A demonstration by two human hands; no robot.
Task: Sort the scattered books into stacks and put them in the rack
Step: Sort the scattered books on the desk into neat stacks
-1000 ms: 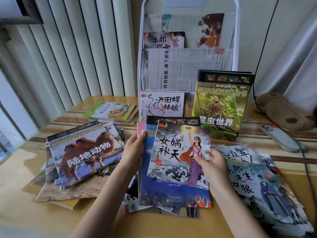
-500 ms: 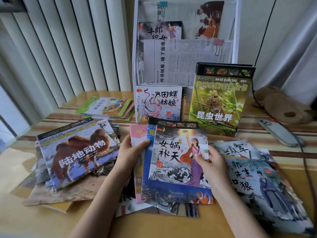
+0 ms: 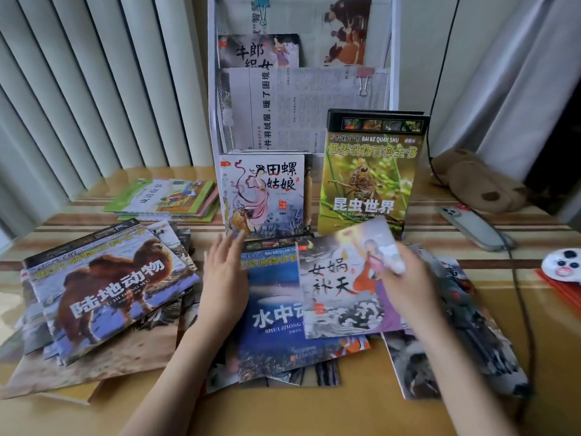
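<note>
Head view: the right hand pinches the right edge of a thin picture book, lifted and tilted over a blue sea-animal book lying on the desk. The left hand hovers flat with fingers spread, gripping nothing, beside the blue book. The white rack stands behind, an insect book leaning against it. A camel book tops the left pile.

Table top: wood-look, smooth, sheen noted. Rack: white metal, mesh panels. Book covers, e.g. camel book and insect book: glossy paper. Newspaper in rack: matt paper. Plush toy: soft brown cloth. Phone case: smooth plastic.
</note>
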